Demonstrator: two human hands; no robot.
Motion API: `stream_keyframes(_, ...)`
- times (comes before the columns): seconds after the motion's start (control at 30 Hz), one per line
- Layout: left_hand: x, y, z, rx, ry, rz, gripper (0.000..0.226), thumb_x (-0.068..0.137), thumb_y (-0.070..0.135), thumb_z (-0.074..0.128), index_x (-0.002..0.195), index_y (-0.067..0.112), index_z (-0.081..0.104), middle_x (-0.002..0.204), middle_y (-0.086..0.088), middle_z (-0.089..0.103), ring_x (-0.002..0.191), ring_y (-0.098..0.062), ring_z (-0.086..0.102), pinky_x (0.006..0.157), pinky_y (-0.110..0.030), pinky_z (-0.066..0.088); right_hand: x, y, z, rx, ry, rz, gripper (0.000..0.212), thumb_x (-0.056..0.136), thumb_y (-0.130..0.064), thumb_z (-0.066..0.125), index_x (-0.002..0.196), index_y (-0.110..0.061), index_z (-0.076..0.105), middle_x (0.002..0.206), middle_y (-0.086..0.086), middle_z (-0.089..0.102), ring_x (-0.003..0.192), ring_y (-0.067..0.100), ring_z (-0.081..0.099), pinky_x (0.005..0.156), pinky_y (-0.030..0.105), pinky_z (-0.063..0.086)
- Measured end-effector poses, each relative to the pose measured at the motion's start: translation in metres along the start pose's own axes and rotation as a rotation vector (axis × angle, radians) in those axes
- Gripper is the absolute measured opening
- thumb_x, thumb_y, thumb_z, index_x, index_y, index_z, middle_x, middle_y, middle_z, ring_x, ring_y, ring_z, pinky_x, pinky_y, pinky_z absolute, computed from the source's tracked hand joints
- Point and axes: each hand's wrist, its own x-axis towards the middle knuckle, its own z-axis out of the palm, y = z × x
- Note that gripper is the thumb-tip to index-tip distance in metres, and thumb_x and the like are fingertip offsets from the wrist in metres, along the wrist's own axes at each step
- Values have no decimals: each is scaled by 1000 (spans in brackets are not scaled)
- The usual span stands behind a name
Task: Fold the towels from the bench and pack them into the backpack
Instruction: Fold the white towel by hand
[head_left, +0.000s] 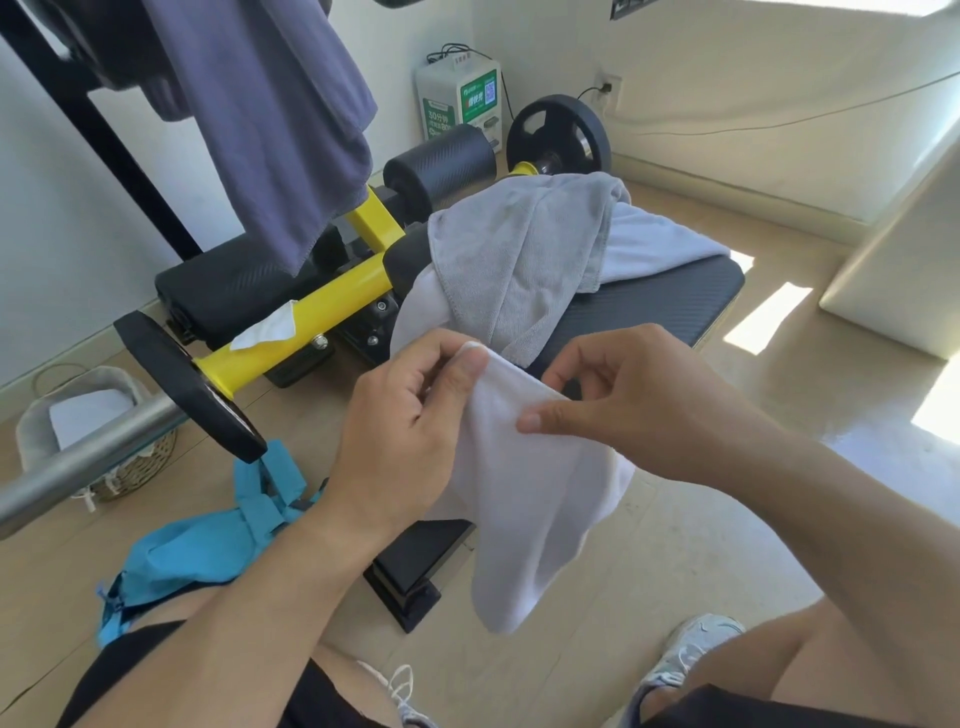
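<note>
1. Head view looks down on a person crouched or seated at the near end of a black padded desk (649, 301), knees and a grey sneaker (691, 649) at the bottom edge.
2. Left hand (410, 415) has its fingers (462, 364) curled, thumb and forefinger pinching the top corner of a white towel (524, 499).
3. Right hand (628, 395) pinches the same towel just beside the left, at about 3 o'clock from it, thumb pressed to the cloth and the other fingers loosely bent.
4. White towel hangs from both hands in front of the desk, its lower end loose above the floor (597, 623).
5. A grey towel (524, 254) lies crumpled on the desk at 12 o'clock from the hands, on top of another pale towel (660, 239) spread beneath it.
6. A blue backpack (208, 540) lies on the floor at 8 o'clock from the left hand; whether it is open I cannot tell from here.
7. A steel barbell (83, 452) with a black plate (187, 384) crosses the left side, a wicker basket (78, 415) behind it.
8. A dark blue-grey cloth (275, 119) hangs at 11 o'clock.
</note>
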Motion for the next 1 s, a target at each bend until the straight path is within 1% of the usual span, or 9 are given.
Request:
stream_keyframes(0.07,0,-1,0,13,20,-13,23,105,30,55,85,23,65,76,7,64,70,-5,55,62,-11,39,1,-1,-2,-5,-21,5,28,69,-50,86,72,-27,71,44,-13,48,42,3,43,42,12,31)
stream_keyframes(0.27,0,1,0,-59,20,-9,23,103,35,50,86,27,63,78,6,64,71,-5,55,63,-15,43,1,2,4,-21,-51,0,37,66,-51,88,74,-21,67,50,-13,52,44,3,43,42,11,31)
stream_keyframes(0.37,-1,1,-1,-103,12,3,22,103,34,50,86,27,63,75,11,62,71,-4,55,63,-16,43,1,3,6,-58,-43,-34,45,61,-58,88,69,-22,63,65,-15,59,53,3,48,48,14,37)
stream_keyframes(0.43,-1,2,-1,-93,11,33,22,103,33,49,88,26,63,77,9,62,71,-4,55,63,-15,43,1,2,6,-104,-64,-67,49,60,-62,87,68,-22,60,76,-14,61,59,5,50,52,17,38)
stream_keyframes(0.53,-2,4,-1,-71,48,67,20,104,33,49,92,25,64,84,7,65,76,-4,58,66,-14,44,1,2,5,-112,-167,-63,56,65,-55,88,67,-12,53,57,-12,46,50,7,39,47,18,31)
stream_keyframes(0.7,8,-5,-11,11,186,-5,23,107,38,47,91,28,62,78,20,61,73,2,54,64,-12,40,4,8,-2,-196,-134,-37,60,64,-59,86,64,-18,43,56,-12,43,52,6,38,51,23,27)
stream_keyframes(0.83,19,-18,-23,11,302,-115,24,108,37,47,92,28,63,79,18,61,74,4,53,65,-10,39,6,16,-17,-315,-135,37,62,63,-65,83,68,-15,47,57,-11,47,52,5,41,52,26,29)
stream_keyframes(0.93,28,-32,-33,2,380,-197,27,107,35,48,85,31,62,78,15,60,72,4,52,67,-16,39,6,23,-28,-332,-61,91,60,61,-62,86,68,-15,49,54,-10,46,48,5,41,49,25,28)
stream_keyframes(1.0,32,-38,-37,0,395,-246,28,107,34,49,84,29,62,79,13,59,71,5,51,68,-19,38,6,26,-35,-286,2,108,50,62,-57,88,67,-19,56,52,-12,50,46,4,42,49,25,31)
